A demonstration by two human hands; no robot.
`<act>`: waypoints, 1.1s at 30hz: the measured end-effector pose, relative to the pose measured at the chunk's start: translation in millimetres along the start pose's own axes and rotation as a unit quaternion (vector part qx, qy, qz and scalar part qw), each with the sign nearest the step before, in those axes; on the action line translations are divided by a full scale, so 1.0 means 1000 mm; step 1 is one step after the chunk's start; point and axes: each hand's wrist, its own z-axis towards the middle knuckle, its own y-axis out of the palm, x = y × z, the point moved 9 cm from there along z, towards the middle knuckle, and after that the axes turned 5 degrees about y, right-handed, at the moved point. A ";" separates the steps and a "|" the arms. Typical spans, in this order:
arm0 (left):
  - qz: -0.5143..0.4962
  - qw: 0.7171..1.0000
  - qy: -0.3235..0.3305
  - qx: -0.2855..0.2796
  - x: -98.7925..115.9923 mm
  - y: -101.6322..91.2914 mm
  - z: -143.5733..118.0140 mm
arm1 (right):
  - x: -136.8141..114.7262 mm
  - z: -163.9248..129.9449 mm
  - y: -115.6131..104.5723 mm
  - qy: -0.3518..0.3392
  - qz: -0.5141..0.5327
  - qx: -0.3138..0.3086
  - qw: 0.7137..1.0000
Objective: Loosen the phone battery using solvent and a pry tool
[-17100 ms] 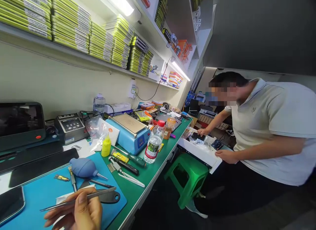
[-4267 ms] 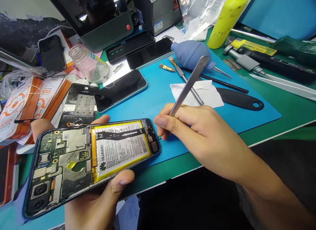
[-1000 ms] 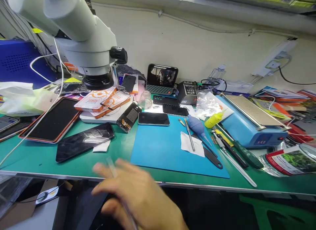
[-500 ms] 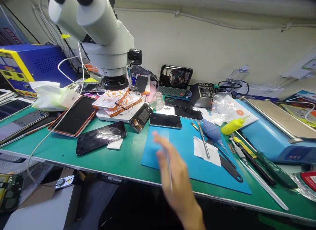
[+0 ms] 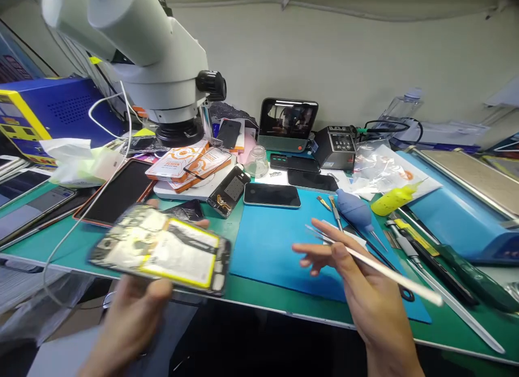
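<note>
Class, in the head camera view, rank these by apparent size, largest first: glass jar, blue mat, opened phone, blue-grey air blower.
1. Blue mat
2. Opened phone in the left hand, perhaps enlarged by nearness
3. Air blower
4. Glass jar

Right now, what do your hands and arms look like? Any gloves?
Both are bare: no gloves on the left hand or the right hand. No sleeve or watch shows on either wrist. The left hand is blurred, so details are unclear.
</note>
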 end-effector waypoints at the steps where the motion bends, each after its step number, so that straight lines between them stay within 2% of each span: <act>1: 0.002 1.000 -0.004 -0.013 -0.006 0.012 0.006 | 0.008 0.003 -0.002 0.018 -0.015 0.009 1.000; 4: 0.003 0.997 -0.060 -0.049 -0.024 0.051 0.018 | 0.024 0.003 -0.006 0.058 -0.072 0.057 0.994; 6: 0.018 0.994 -0.090 -0.063 -0.030 0.067 0.021 | 0.030 0.001 -0.007 0.075 -0.102 0.083 0.988; 10: 0.067 0.989 -0.111 -0.073 -0.037 0.068 0.025 | 0.036 -0.003 -0.006 0.094 -0.105 0.086 0.986; 14: 0.067 0.986 -0.134 -0.078 -0.041 0.070 0.028 | 0.035 -0.008 -0.008 0.092 -0.060 0.084 0.990; 21: -0.019 0.971 -0.227 -0.068 -0.034 0.116 0.031 | 0.026 -0.015 -0.013 0.065 -0.010 0.100 0.993; 24: -0.010 0.974 -0.216 -0.071 -0.029 0.122 0.034 | 0.018 -0.016 -0.009 0.057 0.007 0.092 0.994; 28: 0.051 0.976 -0.185 -0.102 -0.030 0.122 0.038 | 0.010 -0.013 -0.002 0.055 0.014 0.088 0.995; 33: 0.154 0.970 -0.130 -0.139 -0.023 0.123 0.046 | 0.018 -0.004 0.010 0.065 0.001 0.060 0.996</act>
